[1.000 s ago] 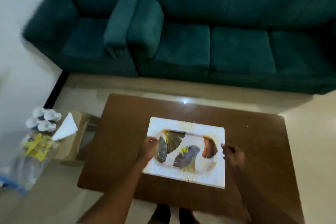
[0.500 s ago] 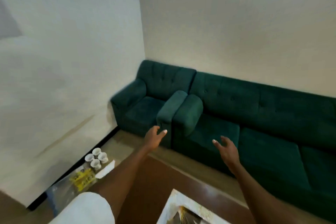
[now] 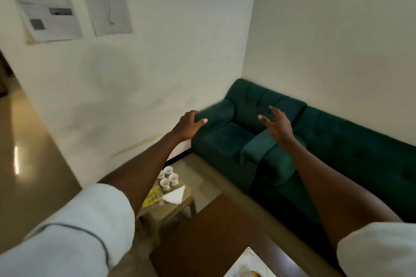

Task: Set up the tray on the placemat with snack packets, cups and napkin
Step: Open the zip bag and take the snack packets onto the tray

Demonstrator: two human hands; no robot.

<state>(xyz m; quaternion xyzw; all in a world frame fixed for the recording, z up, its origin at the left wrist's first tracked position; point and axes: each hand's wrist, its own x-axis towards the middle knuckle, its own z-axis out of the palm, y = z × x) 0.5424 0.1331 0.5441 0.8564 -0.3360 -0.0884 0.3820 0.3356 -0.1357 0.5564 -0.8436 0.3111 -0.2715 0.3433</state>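
A: Hands first. Holding anything?

B: No, both bare. The left hand [image 3: 188,127] is up in the air w/ fingers loosely curled inward and the thumb poking out sideways, gripping nothing. It's seen against the armrest of the green armchair [image 3: 225,141]; can't tell if it touches.

A: And the other?

B: The right hand [image 3: 278,127] is raised too, back of the hand toward the camera. Fingers are spread apart w/ clear gaps, only slightly bent, and hold nothing. It sits in front of the armchair's backrest.

A: Where's the task stuff?

B: Four small white cups [image 3: 168,179] are clustered on a beige stool [image 3: 180,209], just left of the brown table [image 3: 213,243] and below the left forearm. The napkin [image 3: 174,195], white & folded to a triangle, lies just beside the cups on the same stool, nearer the camera. The yellow snack packets [image 3: 152,195] are next to the napkin, partly hidden behind the arm.

A: Placemat?

B: Only one white corner of the placemat [image 3: 245,262] shows, on the table at the bottom edge.

A: Background?

B: A green sofa [image 3: 360,153] runs along the right wall, and there are two paper sheets [image 3: 47,4] on the left wall.
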